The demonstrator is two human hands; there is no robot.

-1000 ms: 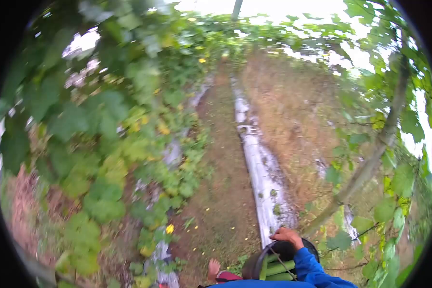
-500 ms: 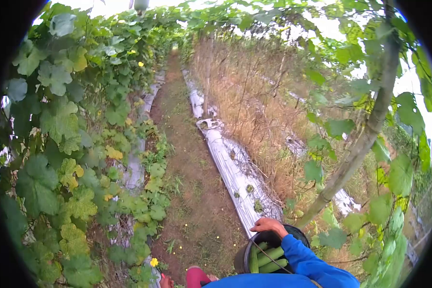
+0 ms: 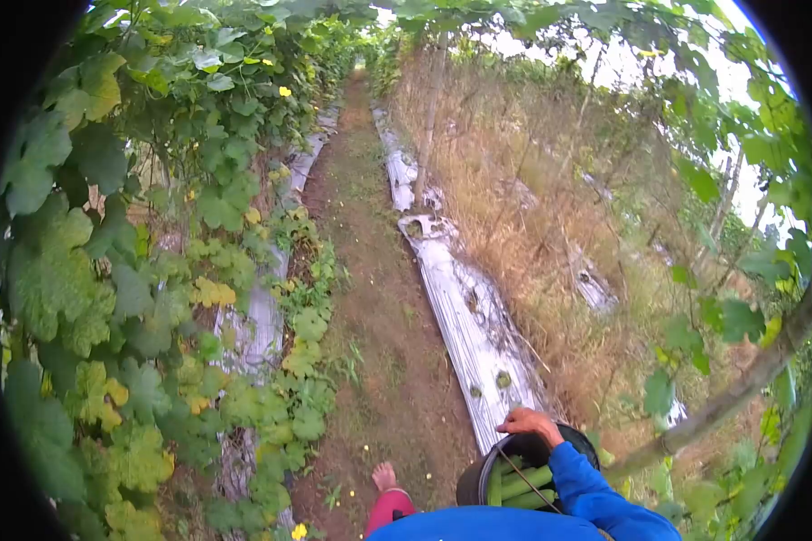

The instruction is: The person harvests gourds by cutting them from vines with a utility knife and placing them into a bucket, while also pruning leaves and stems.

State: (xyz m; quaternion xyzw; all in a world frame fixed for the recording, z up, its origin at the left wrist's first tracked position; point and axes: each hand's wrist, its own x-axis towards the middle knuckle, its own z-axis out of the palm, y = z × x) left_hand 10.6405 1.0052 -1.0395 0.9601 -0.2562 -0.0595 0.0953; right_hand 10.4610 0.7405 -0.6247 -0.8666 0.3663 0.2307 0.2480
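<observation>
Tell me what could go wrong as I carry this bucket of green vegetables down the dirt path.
1. The right hand grips only the rim of the bucket, which holds long green vegetables; it might tip or slip.
2. The bare foot treads a rough dirt path; something sharp could hurt it.
3. The slanting pole leans low on the right and could catch the bucket or the arm.
</observation>
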